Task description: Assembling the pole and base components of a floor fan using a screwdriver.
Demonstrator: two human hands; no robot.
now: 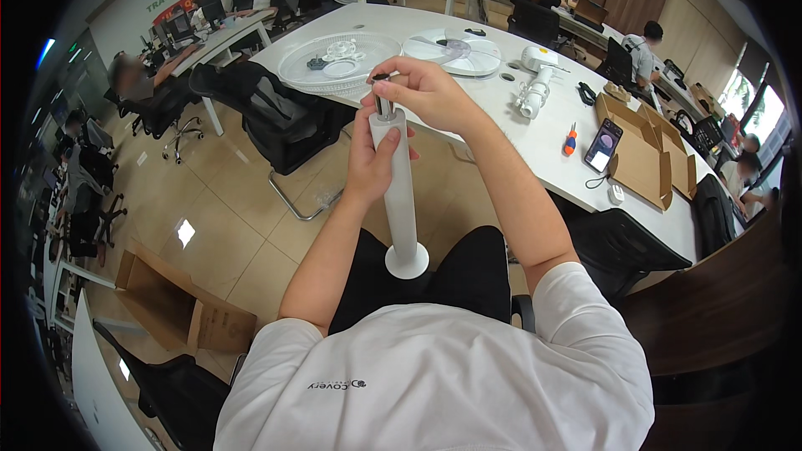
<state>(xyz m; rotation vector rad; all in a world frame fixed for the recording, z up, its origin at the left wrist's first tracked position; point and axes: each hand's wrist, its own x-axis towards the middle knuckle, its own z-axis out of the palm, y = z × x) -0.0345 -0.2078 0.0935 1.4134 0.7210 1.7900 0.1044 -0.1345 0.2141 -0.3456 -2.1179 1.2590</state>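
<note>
A white fan pole (pixel 403 209) with a round flared end stands between my thighs, its other end raised toward the table. My left hand (pixel 373 154) is wrapped round the pole near its upper end. A shiny metal tube (pixel 385 106) with a dark tip sticks out of that end, and the fingers of my right hand (pixel 426 96) close round it. On the table beyond lie a clear fan grille (pixel 288 63) with small white and dark parts in it, fan blades (pixel 480 57), and a white fan motor head (pixel 535 96).
The white table (pixel 501 129) also carries an orange and blue screwdriver (pixel 570 140), a phone (pixel 603 144), a white plug adapter (pixel 616 195) and an open cardboard box (pixel 647 163). Black chairs (pixel 259 113) flank me. Another cardboard box (pixel 180 305) sits on the floor at left. People work at desks farther off.
</note>
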